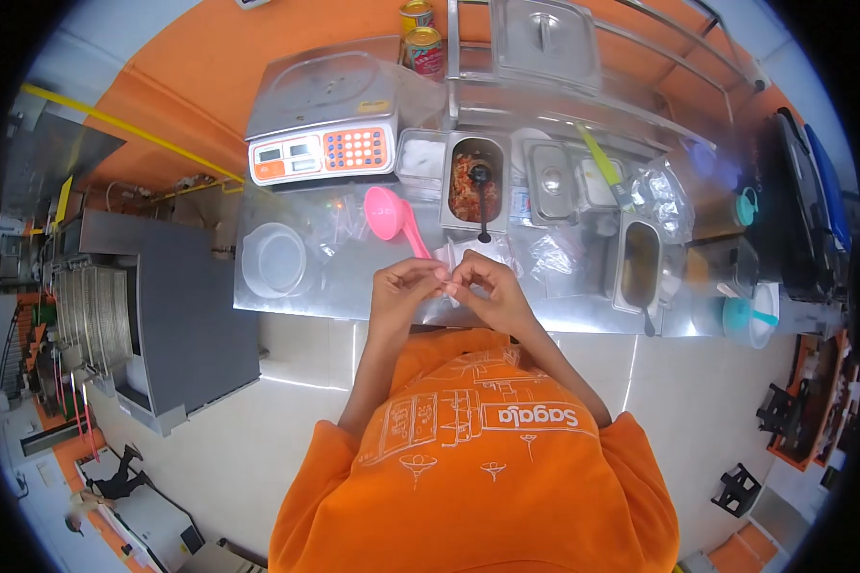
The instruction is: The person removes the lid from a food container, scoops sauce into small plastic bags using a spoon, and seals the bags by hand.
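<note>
My left hand (408,287) and my right hand (492,294) meet at the counter's front edge, thumbs and fingertips pinched together. Whatever lies between the fingertips is too small or hidden to make out. Just behind the fingers, clear plastic (495,251) lies on the steel counter (339,297). A pink scoop (386,213) rests beyond my left hand, its handle running down towards the fingers. Farther back stands a steel pan (459,215) of reddish chopped food, with a black ladle (483,196) in it.
A digital scale (322,151) stands back left, near a clear round tub (275,260). To the right are a lidded steel pan (551,181), a green-handled utensil (599,158), plastic bags (661,199) and another steel pan (626,304). Far lower left, another person (91,501) is visible.
</note>
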{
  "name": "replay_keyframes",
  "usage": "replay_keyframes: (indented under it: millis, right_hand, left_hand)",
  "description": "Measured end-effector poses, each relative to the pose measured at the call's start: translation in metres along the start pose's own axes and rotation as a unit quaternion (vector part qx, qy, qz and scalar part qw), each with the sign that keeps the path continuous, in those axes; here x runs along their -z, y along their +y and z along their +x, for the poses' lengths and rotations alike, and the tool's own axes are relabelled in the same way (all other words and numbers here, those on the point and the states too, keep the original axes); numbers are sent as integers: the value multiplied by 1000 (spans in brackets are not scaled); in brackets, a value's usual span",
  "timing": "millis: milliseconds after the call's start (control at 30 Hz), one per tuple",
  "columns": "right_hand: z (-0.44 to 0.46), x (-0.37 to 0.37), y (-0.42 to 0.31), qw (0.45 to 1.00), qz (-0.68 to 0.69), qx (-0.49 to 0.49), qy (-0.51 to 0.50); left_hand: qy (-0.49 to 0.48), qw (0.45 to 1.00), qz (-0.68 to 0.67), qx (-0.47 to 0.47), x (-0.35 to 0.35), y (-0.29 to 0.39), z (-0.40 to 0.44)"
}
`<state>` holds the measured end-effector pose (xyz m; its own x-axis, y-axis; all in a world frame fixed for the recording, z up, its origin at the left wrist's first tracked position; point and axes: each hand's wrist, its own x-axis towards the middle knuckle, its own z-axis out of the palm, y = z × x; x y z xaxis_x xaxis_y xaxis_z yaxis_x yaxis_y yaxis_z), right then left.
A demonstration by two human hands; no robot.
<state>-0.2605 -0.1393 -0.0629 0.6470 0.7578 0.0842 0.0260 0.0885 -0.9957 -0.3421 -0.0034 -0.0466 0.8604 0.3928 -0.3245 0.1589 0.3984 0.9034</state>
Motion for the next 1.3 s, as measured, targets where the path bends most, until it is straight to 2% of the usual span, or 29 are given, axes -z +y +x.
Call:
replay_keyframes:
  millis: [133, 333, 533, 633, 667, 733, 833, 933, 1033, 1133, 1233, 1300]
  right_hand:
    - [-3, 4, -14, 995, -92, 16, -25]
    - [-12, 22, -9, 999, 32, -14, -42]
    - [-26, 34, -9, 996, 79, -39, -14]
    - [-32, 35, -13, 998, -62, -7, 15]
    - [-34, 34, -19, 984, -173, -18, 25]
    - [-37, 31, -38, 921, -385, -44, 43]
    - [-40, 26, -39, 858, -509, 42, 57]
    - [-41, 21, -42, 823, -563, 35, 62]
    - [-41, 21, -38, 835, -545, 47, 52]
    - [-42, 20, -33, 829, -555, 61, 41]
    - [-39, 11, -40, 813, -579, 44, 50]
    - [-37, 11, -38, 819, -570, 45, 35]
  left_hand:
    - [-58, 998, 34, -14, 1, -4, 4]
    - [-130, 991, 19, 20, -4, -4, 10]
    - [-204, 978, -26, 42, -11, -17, 22]
    - [-230, 968, -13, 97, -19, -12, 24]
    - [-220, 973, 14, 67, -22, -12, 24]
    - [-199, 978, 66, 5, -29, -14, 22]
    - [-199, 974, 100, -26, -36, -12, 20]
    - [-219, 968, 122, 4, -38, -5, 18]
    - [-278, 952, 119, 47, -34, -4, 17]
    - [-295, 937, 189, 5, -28, -9, 19]
    - [-269, 905, 310, -112, -22, -22, 25]
    - [-235, 914, 314, -102, -24, -18, 20]
